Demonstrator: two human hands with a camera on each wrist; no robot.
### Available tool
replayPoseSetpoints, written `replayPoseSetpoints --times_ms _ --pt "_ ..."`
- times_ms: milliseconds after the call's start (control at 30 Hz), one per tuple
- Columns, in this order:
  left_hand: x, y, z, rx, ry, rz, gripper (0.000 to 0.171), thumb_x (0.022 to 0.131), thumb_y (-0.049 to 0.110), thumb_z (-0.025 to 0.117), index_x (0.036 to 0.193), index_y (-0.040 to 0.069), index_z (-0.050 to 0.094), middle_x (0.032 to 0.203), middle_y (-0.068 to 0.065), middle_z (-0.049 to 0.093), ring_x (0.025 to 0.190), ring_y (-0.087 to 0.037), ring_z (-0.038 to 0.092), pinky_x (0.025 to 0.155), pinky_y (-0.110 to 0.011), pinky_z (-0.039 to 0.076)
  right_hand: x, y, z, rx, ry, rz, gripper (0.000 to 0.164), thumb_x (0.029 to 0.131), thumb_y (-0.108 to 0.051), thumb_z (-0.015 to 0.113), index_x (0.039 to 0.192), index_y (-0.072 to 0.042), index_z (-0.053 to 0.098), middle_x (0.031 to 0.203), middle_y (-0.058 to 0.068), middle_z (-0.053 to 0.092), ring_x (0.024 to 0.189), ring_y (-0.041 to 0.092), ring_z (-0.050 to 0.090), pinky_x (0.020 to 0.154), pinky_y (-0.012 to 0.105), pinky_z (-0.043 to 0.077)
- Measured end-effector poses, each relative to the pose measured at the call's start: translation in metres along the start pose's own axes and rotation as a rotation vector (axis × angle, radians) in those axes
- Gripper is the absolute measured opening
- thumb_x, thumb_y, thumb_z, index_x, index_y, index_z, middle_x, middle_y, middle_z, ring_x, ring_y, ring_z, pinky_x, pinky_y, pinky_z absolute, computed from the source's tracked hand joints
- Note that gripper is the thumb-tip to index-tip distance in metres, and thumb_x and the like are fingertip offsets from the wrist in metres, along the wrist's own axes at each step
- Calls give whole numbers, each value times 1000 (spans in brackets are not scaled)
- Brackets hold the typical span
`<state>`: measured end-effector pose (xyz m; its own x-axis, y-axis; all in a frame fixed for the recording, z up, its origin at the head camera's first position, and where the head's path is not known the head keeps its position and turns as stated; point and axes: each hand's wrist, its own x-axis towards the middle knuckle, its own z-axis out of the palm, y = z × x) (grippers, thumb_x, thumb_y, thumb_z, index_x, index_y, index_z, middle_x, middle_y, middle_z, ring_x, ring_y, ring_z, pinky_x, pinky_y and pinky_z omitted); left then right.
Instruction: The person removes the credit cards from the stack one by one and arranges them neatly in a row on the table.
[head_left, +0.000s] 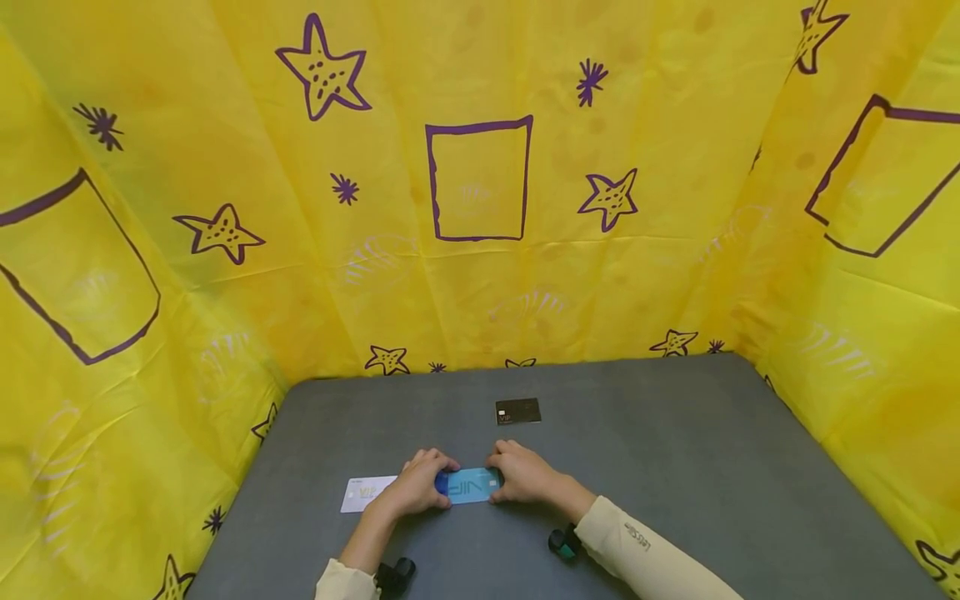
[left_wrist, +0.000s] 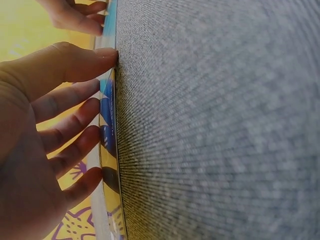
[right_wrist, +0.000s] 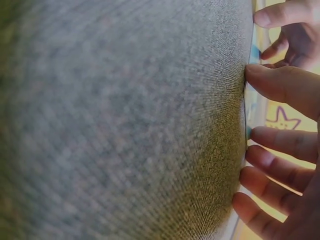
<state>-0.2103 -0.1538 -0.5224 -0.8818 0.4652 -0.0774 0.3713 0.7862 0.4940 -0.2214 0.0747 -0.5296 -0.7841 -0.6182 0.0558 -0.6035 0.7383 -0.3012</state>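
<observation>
A light blue card (head_left: 471, 486) printed with large letters lies flat on the grey table between both hands. At its left end the left hand (head_left: 416, 482) holds it, thumb at the near edge and fingers at the far edge. The right hand (head_left: 523, 474) pinches the right end in the same way. A dark blue patch (head_left: 441, 482) shows at the left end under the left hand; whether it is a second card, I cannot tell. Partly behind the left hand is a white VIP card (head_left: 363, 494). Farther back lies a black VIP card (head_left: 517, 411).
The grey cloth-like tabletop (head_left: 675, 467) reaches back to a yellow curtain (head_left: 480, 317) with purple starfish drawings, which also hangs along both sides. A dark wrist device (head_left: 395, 575) is on the left wrist, another (head_left: 564, 543) on the right.
</observation>
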Motion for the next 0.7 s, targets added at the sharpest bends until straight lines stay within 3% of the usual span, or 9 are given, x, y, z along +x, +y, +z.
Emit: replayPoseSetpoints --times_ms 700 --pt "0 0 0 -8 -13 -4 45 72 16 83 113 8 67 108 -7 60 105 -28 49 89 -52 38 0 1 2 4 -10 -1 45 74 -39 82 108 -12 71 91 -6 52 80 7 44 67 20 39"
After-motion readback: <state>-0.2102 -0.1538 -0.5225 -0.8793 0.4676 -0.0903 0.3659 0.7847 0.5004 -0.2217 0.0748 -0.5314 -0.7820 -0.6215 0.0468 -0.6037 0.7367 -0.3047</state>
